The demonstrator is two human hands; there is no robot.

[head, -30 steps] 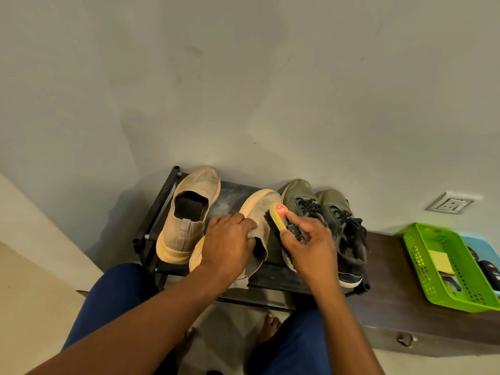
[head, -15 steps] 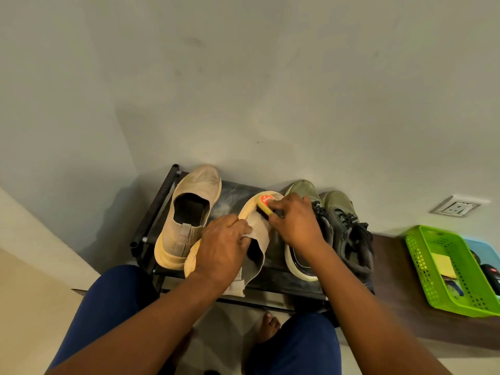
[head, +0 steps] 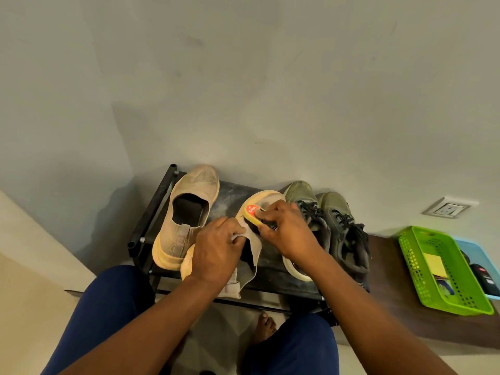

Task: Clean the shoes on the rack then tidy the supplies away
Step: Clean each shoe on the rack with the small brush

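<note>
Four shoes sit on the black rack [head: 162, 201]; the left hand [head: 216, 253] grips the tilted beige shoe [head: 254, 239] by its collar, while the right hand [head: 289, 234] curls round a yellow brush [head: 250, 216] laid on its toe; short strokes toward the toe, with the shoe braced firmly, would serve best, I'd say; the brush's red label seems to read "KIWI"; the green basket [head: 405, 255] waits well apart.

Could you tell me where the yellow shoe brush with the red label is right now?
The yellow shoe brush with the red label is mid-frame in the head view, gripped by the right hand against the tan slip-on shoe, just left of the olive lace-up sneakers.
</note>
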